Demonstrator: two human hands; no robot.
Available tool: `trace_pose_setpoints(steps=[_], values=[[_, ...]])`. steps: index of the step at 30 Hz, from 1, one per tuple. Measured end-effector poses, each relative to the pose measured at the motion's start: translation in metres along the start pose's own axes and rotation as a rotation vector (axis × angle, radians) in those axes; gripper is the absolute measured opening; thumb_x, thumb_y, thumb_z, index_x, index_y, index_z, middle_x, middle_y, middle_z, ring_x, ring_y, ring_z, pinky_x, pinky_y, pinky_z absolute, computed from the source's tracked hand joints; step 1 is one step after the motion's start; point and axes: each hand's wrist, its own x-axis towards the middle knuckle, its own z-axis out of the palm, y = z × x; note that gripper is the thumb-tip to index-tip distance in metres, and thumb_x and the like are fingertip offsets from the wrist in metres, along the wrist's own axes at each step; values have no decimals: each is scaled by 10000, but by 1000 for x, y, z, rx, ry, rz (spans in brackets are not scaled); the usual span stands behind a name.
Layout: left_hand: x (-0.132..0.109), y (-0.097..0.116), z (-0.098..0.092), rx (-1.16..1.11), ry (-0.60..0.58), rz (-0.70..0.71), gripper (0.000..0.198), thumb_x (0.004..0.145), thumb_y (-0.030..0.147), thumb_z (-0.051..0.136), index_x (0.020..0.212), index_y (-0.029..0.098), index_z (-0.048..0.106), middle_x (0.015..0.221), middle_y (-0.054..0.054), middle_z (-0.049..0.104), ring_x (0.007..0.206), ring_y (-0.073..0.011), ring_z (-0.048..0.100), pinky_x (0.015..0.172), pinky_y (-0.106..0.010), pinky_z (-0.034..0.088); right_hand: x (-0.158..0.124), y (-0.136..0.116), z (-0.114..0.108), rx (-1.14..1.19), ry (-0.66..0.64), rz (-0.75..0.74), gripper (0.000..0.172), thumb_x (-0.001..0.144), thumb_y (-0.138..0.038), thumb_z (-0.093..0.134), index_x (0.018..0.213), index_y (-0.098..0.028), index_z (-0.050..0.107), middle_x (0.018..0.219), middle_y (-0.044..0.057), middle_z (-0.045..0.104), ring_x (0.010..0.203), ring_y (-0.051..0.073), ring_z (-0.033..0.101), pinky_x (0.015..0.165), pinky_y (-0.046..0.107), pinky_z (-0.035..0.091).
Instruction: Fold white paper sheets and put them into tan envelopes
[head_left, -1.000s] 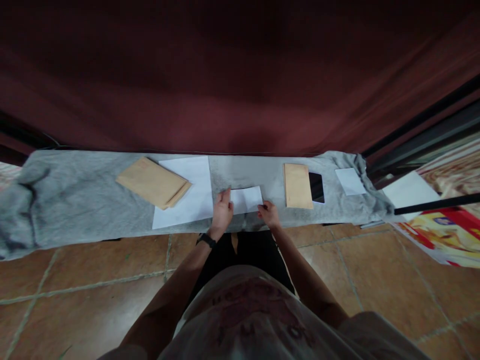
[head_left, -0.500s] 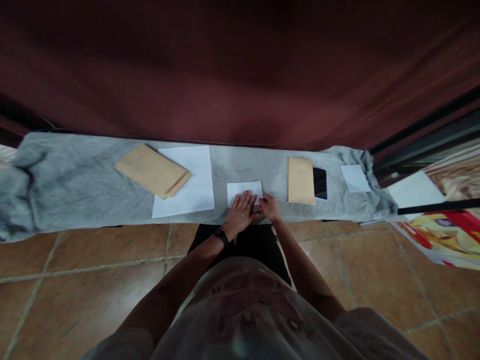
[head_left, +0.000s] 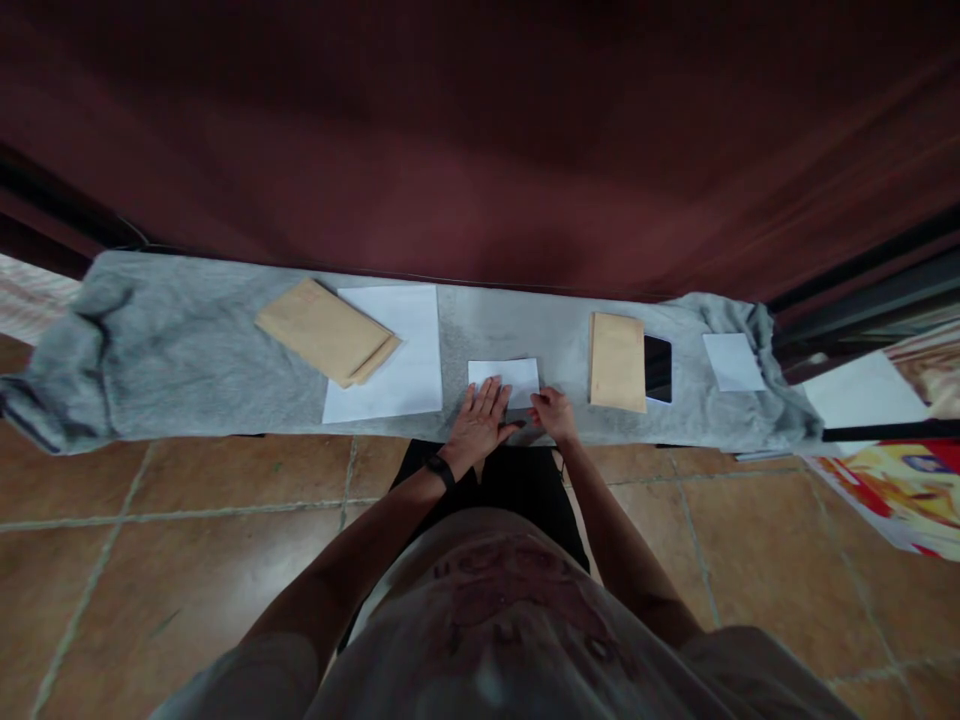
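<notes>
A small folded white paper [head_left: 510, 377] lies on the grey cloth [head_left: 210, 365] in front of me. My left hand [head_left: 478, 422] rests flat on its near edge, fingers spread and stretched out; a dark band is on that wrist. My right hand [head_left: 553, 414] sits at the paper's near right corner with its fingers curled down onto the edge.
A stack of brown envelopes [head_left: 326, 331] lies on a large white sheet [head_left: 397, 355] to the left. To the right are another brown envelope [head_left: 617, 361], a black phone [head_left: 658, 367] and a small white paper [head_left: 733, 361]. A dark red curtain [head_left: 480, 140] hangs behind; tiled floor below.
A second ago my left hand held the paper's left edge; it has since moved onto the paper and lies flat. The paper looks smaller, folded. My head has shifted slightly.
</notes>
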Motion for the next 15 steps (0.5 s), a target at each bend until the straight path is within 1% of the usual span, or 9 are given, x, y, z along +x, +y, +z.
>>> trace_pose_setpoints(steps=[7, 10, 12, 13, 14, 15], values=[[-5, -10, 3, 7, 29, -102, 738, 1019, 478, 433, 1574, 5, 322, 1667, -223, 261, 1577, -308, 191, 1285, -478, 169, -2, 0, 0, -25, 16, -13, 138, 933, -256, 557, 902, -180, 668, 603, -18, 652, 482, 117, 609, 456, 188, 511], [-10, -18, -4, -15, 29, -135, 667, 1019, 438, 438, 1544, 29, 396, 1635, -209, 352, 1557, -305, 267, 1282, -501, 183, -3, 1, 0, -42, 13, -32, 157, 936, -263, 534, 891, -179, 659, 606, -18, 649, 480, 114, 607, 451, 183, 504], [-15, -30, -14, -54, 58, -138, 573, 1021, 386, 437, 1508, 86, 475, 1597, -172, 442, 1538, -292, 321, 1282, -504, 187, -3, 2, 1, -60, 9, -47, 176, 940, -265, 511, 891, -178, 657, 617, -14, 652, 493, 116, 618, 458, 182, 506], [-18, -39, -20, -78, 92, -141, 532, 1019, 365, 441, 1483, 115, 513, 1579, -153, 476, 1531, -286, 335, 1283, -497, 191, -3, 3, 1, -72, 9, -54, 186, 942, -269, 503, 896, -177, 658, 623, -12, 654, 501, 118, 624, 464, 183, 509], [-21, -51, -27, -97, 153, -173, 506, 1018, 350, 444, 1472, 144, 530, 1580, -139, 481, 1535, -288, 326, 1282, -504, 190, -3, 3, 1, -87, 9, -61, 194, 944, -276, 498, 904, -176, 659, 629, -10, 656, 507, 119, 629, 470, 185, 513], [-24, -66, -35, -115, 240, -241, 500, 1015, 355, 455, 1470, 162, 531, 1593, -138, 463, 1543, -298, 305, 1279, -521, 188, -3, 4, 2, -106, 12, -68, 203, 946, -283, 492, 915, -175, 662, 634, -9, 659, 511, 121, 632, 477, 188, 515]])
